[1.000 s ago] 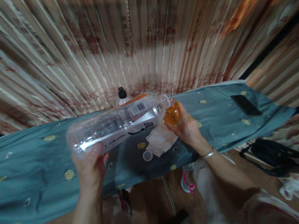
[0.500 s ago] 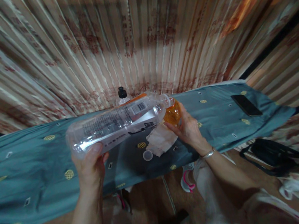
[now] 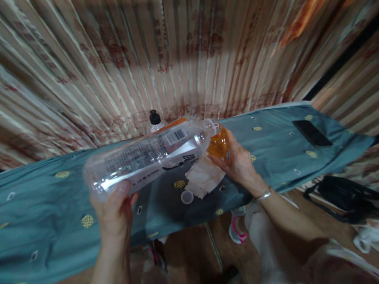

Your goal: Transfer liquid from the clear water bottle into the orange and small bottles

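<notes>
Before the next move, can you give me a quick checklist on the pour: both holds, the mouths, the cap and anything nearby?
1. Left hand grips the base of the large clear plastic bottle: ok.
2. Right hand holds the small orange-filled container: ok.
3. Clear bottle tilted with its mouth at the orange container: ok; whether liquid is flowing, cannot tell.
4. Small white cap lies loose on the teal patterned cloth: ok.
5. White crumpled tissue lies below the pour: ok.
6. Black phone sits apart, far right on the cloth: ok.
</notes>
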